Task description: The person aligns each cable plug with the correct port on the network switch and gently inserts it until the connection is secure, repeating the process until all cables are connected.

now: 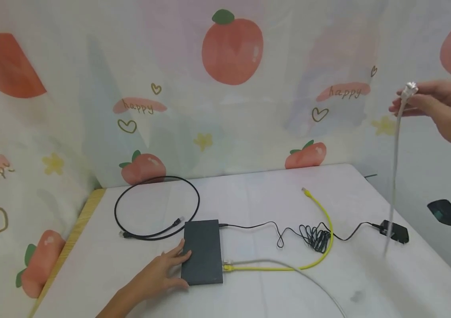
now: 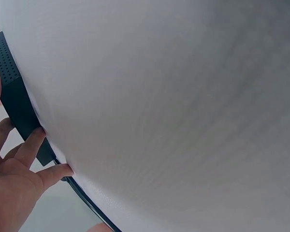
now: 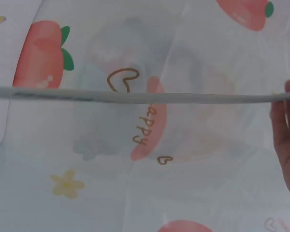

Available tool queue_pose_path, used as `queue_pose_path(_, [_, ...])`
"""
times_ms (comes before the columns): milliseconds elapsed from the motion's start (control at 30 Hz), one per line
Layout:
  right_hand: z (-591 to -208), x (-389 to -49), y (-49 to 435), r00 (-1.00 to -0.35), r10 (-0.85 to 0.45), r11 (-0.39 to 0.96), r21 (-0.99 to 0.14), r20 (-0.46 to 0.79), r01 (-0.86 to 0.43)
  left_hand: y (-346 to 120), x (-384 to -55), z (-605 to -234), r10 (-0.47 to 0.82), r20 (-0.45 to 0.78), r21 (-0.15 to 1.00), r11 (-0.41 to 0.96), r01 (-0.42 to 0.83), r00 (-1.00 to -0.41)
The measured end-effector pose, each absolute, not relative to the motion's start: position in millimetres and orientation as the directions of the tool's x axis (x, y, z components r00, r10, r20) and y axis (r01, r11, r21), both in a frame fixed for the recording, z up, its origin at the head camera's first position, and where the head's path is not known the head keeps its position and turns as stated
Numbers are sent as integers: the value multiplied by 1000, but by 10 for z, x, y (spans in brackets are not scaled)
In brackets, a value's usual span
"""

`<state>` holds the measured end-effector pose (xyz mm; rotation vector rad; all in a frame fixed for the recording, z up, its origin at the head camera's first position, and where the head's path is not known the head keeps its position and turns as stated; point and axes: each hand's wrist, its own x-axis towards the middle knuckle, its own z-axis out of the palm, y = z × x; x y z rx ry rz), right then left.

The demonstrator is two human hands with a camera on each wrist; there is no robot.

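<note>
A flat black network box (image 1: 201, 252) lies on the white table, with a yellow network cable (image 1: 263, 268) and a white network cable (image 1: 313, 279) at its right side. My left hand (image 1: 163, 270) rests against the box's left side, fingers spread. In the left wrist view, fingers (image 2: 31, 145) touch the box's side, which has rows of vent holes (image 2: 4, 60). Raised high at the right, my right hand (image 1: 444, 106) pinches the white cable near its clear plug (image 1: 410, 89); the cable hangs down from there. The right wrist view shows the white cable (image 3: 130, 97) stretched across it.
Behind the box lies a looped black cable (image 1: 198, 198) with plugs at its ends. A thin black power cord (image 1: 314, 238), bundled midway, joins the box to a black adapter (image 1: 398, 232) near the right edge. A patterned curtain (image 1: 241, 123) stands behind the table.
</note>
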<state>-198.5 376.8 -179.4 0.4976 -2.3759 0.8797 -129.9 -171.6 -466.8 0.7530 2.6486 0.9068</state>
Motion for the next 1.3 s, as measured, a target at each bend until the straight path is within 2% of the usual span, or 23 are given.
queue_pose_path(133, [-2083, -1899, 3848, -830, -324, 763, -394, 454, -513, -1730, -1304, -4648, 544, -51, 625, 672, 398, -838])
queue_pose_path(233, [-2404, -1899, 3697, -808, -454, 780, -271, 375, -564, -1749, -1308, -4630, 537, -57, 623, 678, 391, -842])
queue_pose_path(300, [-2630, -1902, 3530, -794, -511, 771, -233, 329, -593, -1759, -1312, -4620, 530, -68, 623, 684, 379, -845])
queue_pose_path(367, [-2846, -1906, 3351, -769, -569, 733, -244, 291, -634, -1760, -1319, -4617, 528, -79, 630, 684, 369, -845])
queue_pose_path(500, [-3193, -1860, 2995, -761, -605, 686, -334, 233, -647, -1744, -1320, -4621, 534, -90, 640, 678, 362, -841])
queue_pose_path(733, [-3503, -1881, 2544, -713, -661, 623, -360, 234, -695, -1721, -1312, -4631, 537, -81, 649, 668, 364, -840])
queue_pose_path(1000, [-3816, -1881, 2205, -762, -633, 615, -511, 133, -600, -1702, -1294, -4624, 540, -74, 643, 668, 374, -838])
queue_pose_path(1300, [-4159, -1838, 1834, -706, -706, 589, -502, 63, -633, -1707, -1291, -4637, 541, -78, 640, 671, 374, -838])
